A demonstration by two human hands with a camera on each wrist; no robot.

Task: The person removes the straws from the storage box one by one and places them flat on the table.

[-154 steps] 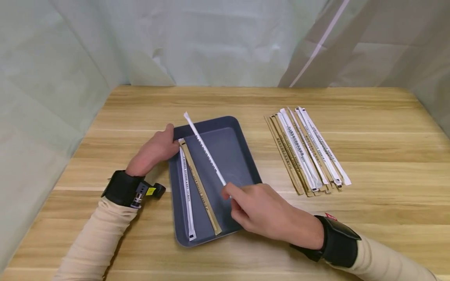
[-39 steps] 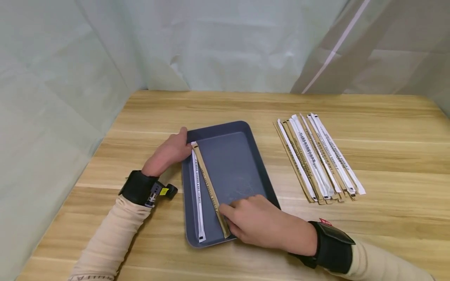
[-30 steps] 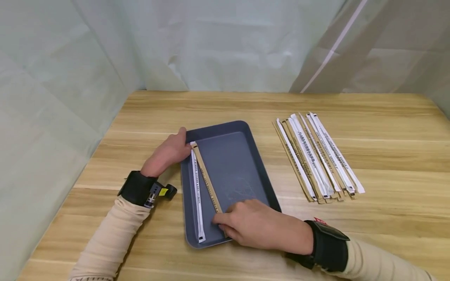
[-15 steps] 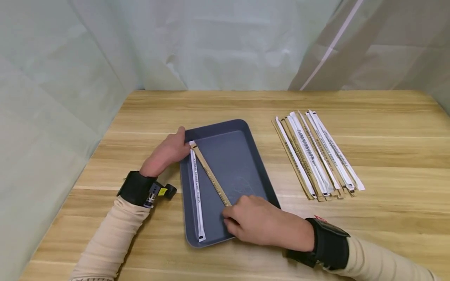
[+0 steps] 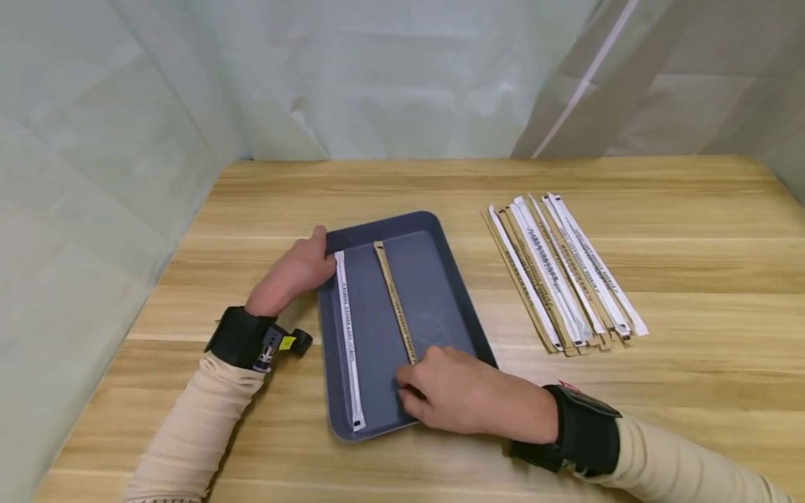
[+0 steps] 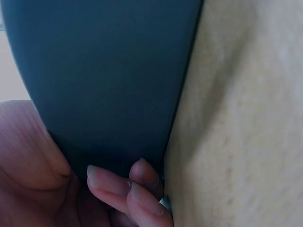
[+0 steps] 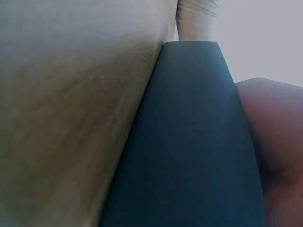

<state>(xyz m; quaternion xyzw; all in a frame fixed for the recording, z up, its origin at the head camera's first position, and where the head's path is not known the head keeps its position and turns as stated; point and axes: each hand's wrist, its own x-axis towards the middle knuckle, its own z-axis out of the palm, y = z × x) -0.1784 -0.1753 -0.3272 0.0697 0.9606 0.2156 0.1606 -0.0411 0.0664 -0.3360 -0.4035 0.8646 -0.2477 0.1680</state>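
Note:
A dark grey rectangular tray [image 5: 434, 279] lies slightly turned on the table. My left hand [image 5: 292, 272] grips its upper left edge; in the left wrist view, curled fingertips [image 6: 106, 185] press against the tray's outer wall [image 6: 104, 85]. Inside the tray, a white paper-wrapped straw [image 5: 349, 335] runs along the left side. Right of it lies a brown paper-wrapped straw [image 5: 395, 300], whose lower end my right hand [image 5: 468, 392] pinches over the tray's lower right part. The fingers hide that end. In the right wrist view, the tray's side blocks the straws.
A fanned pile of white and brown wrapped straws [image 5: 542, 262] lies on the wooden table [image 5: 704, 279] to the right of the tray. Pale sheeting [image 5: 409, 84] hangs behind the table and along its left side. Both wrists wear black camera straps.
The white straw my right hand held earlier now lies on the pile's left side. My right hand has since taken the brown straw, whose top has swung right, away from the white one.

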